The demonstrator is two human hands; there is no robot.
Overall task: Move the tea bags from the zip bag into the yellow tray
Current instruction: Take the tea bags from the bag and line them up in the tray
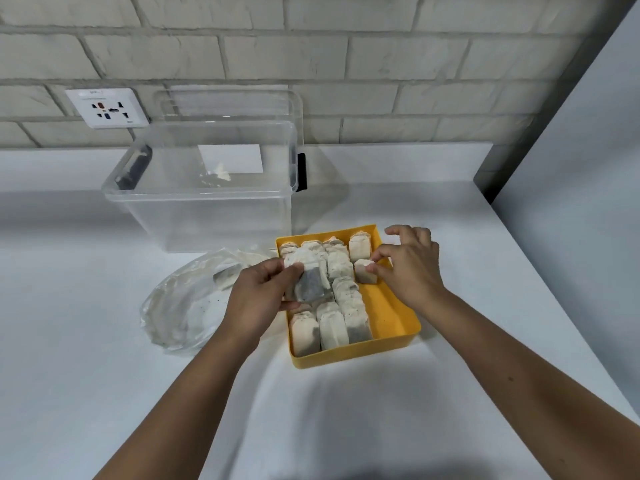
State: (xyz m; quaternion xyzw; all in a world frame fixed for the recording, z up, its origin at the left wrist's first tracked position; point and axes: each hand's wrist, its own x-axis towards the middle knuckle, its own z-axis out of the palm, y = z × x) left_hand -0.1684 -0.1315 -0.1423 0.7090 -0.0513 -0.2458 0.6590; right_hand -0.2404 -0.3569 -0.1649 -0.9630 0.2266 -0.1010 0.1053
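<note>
Left hand (258,299): was held over the left edge of the yellow tray (398,318), with fingers and thumb curled round a bunch of tea bags (310,282); a dark-filled bag was seen at the front of the bunch.
Right hand (412,268): was held over the right side of the tray, with thumb and forefinger pinched on a single tea bag (363,271); the other fingers were loosely curled and raised.
Pinched bag: was stood in the tray's right column, near another upright bag at the far wall.
Rows of tea bags (332,327): were packed overlapping in the left and middle of the tray, from far wall to near wall.
Tray: was set on the white counter (346,410), its floor left bare along the right side.
Zip bag (183,306): was laid crumpled just left of the tray, partly hidden by the left hand; a loose tea bag (227,275) was seen inside, and the full count could not be told.
Clear box (207,202): was stood open behind the bag and tray, its lid (228,102) propped against the brick wall (381,57).
Wall socket (107,108): was mounted left of the lid.
</note>
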